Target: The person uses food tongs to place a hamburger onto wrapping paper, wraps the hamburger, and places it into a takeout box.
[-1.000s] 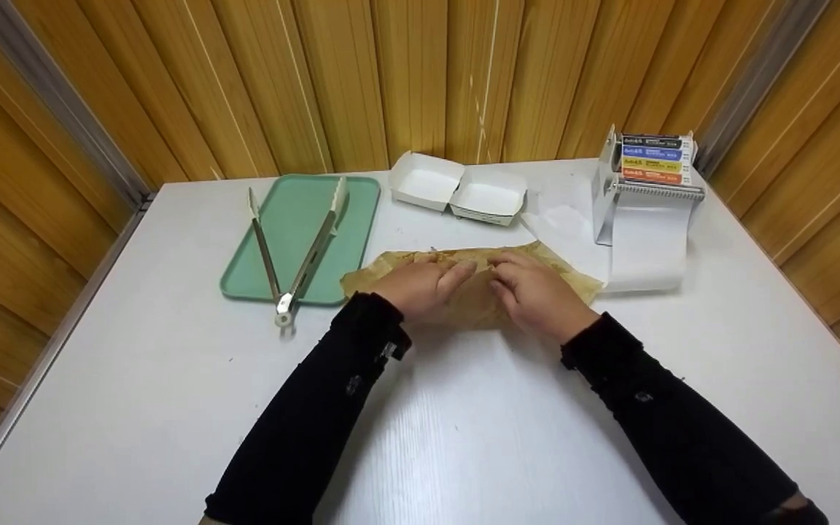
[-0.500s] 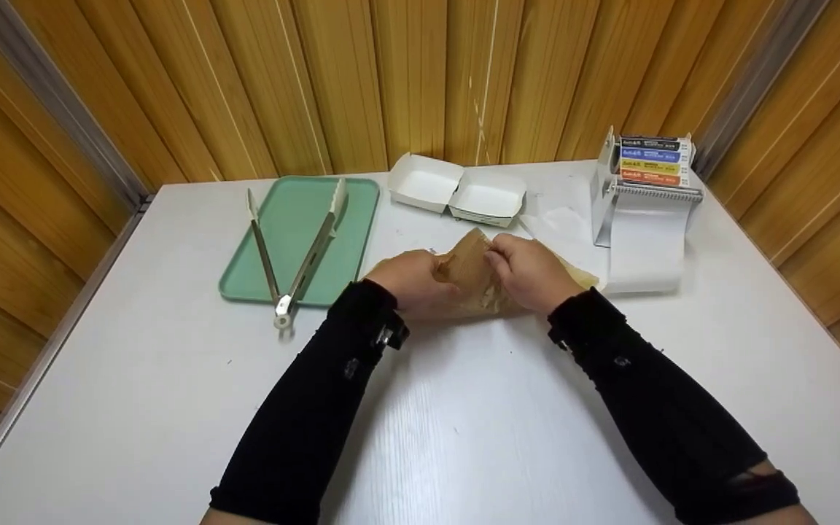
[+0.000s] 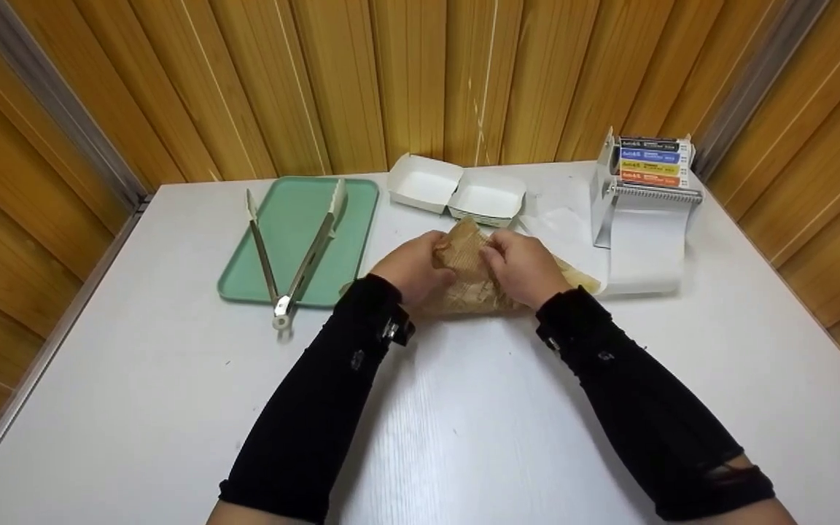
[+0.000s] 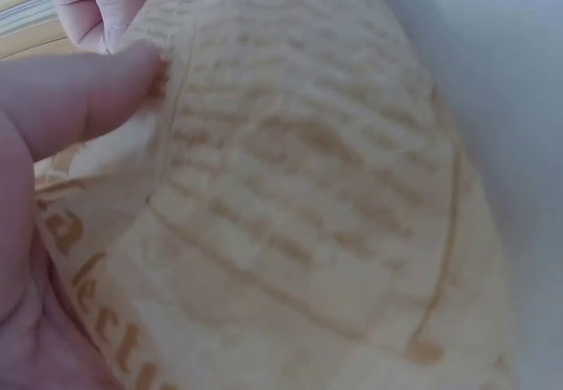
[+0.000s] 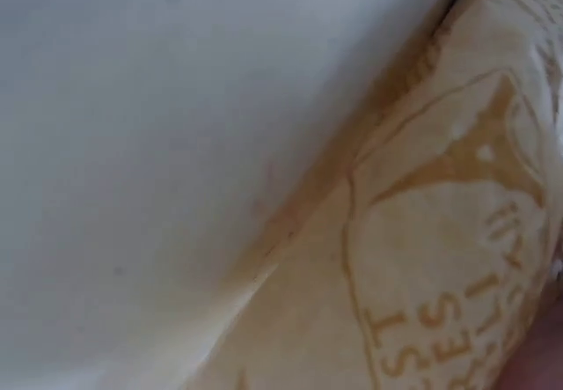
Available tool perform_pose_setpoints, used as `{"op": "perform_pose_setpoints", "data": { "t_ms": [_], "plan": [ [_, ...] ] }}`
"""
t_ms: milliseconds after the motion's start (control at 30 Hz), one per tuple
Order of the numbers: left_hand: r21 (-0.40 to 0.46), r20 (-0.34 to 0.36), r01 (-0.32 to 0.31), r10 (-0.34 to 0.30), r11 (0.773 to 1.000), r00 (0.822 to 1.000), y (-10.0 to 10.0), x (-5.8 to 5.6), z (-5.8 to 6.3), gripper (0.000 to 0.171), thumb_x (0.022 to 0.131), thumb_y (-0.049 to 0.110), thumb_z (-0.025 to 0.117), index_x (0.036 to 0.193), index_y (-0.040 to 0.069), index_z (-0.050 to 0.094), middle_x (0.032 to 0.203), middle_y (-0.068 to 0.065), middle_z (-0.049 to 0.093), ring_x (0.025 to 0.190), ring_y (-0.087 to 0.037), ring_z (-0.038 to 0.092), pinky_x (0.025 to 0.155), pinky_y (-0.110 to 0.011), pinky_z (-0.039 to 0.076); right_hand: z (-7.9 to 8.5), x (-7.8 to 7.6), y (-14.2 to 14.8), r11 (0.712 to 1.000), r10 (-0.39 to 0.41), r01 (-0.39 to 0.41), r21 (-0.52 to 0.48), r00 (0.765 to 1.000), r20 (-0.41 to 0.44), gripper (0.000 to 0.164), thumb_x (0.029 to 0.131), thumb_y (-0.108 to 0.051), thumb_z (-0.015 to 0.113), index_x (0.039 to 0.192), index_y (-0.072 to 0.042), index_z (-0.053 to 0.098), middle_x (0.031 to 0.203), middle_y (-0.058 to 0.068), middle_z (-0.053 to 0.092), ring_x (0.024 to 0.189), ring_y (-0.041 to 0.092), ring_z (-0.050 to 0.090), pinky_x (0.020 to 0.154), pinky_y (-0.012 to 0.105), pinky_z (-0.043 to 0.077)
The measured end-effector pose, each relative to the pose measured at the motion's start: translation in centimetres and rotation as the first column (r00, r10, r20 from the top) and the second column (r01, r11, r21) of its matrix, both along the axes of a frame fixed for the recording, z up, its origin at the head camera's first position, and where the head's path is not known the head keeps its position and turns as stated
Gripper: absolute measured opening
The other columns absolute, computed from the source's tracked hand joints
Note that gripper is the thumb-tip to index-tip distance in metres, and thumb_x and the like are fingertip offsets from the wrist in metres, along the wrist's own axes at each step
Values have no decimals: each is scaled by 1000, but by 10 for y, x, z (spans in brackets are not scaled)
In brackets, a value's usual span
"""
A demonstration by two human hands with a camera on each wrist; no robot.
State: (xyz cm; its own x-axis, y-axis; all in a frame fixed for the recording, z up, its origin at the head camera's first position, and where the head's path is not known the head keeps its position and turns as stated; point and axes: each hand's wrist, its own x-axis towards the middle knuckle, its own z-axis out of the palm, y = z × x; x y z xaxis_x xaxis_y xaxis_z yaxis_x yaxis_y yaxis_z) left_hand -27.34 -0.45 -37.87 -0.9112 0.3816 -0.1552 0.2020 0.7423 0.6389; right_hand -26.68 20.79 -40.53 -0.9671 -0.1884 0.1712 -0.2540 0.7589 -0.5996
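Observation:
A sheet of brown printed wrapping paper (image 3: 467, 273) is bunched up between both hands at the middle of the table, with a peak rising at its far side. My left hand (image 3: 414, 266) grips its left part, thumb on top of the paper. On the right side my right hand (image 3: 529, 268) pinches the paper between thumb and fingers. Printed letters and lines show on the paper (image 4: 299, 187) in the left wrist view. In the right wrist view the paper (image 5: 449, 231) slopes down toward the white table. Whatever lies inside the folds is hidden.
A green tray (image 3: 285, 251) stands at the left, with metal tongs (image 3: 308, 255) spread across it. An opened white paper box (image 3: 489, 197) sits behind the hands. To the right is a label dispenser (image 3: 650, 164) with a hanging white strip (image 3: 647, 248). A wood-patterned wall closes the back.
The paper, earlier lying flatter under the hands, is now folded up into a raised peak. Both hands have moved slightly away from me, and the right one has shifted left.

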Motion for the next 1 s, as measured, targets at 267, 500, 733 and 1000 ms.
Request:
{"op": "perform_pose_setpoints", "data": {
  "t_ms": [267,500,733,1000],
  "plan": [
    [7,-27,-74,75,997,997,11,-5,-2,71,99,26,76,159,10,43,155,-11,57,144,-26,53,122,-42,41,-1,6,-4,997,-20,26,78,996,-83,51,103,-25,68,146,-6,49,143,23,62,135,42,57,117,56,34],
    [1,-33,-88,88,996,996,15,-8,-1,73,98,23,77,160,8,41,158,-13,54,145,-26,52,123,-41,40,-3,17,-2,974,95,-74,213,991,-92,47,103,-34,66,145,-14,59,170,16,33,156,43,27,127,62,15],
    [-10,-14,-105,105,994,994,15,-11,-4,75,99,25,75,162,11,37,159,-12,53,145,-25,52,122,-41,41,-3,16,-1,945,149,-151,291,988,29,56,107,-42,57,156,-13,52,164,16,45,154,41,34,127,63,14],
    [-111,-94,-87,76,990,993,13,-13,-11,57,108,35,59,161,21,44,157,-6,57,149,-32,49,131,-55,22,-4,12,2,935,182,-189,300,982,52,57,107,-44,57,156,-14,52,156,15,54,149,39,43,123,58,23]
  ]
}}
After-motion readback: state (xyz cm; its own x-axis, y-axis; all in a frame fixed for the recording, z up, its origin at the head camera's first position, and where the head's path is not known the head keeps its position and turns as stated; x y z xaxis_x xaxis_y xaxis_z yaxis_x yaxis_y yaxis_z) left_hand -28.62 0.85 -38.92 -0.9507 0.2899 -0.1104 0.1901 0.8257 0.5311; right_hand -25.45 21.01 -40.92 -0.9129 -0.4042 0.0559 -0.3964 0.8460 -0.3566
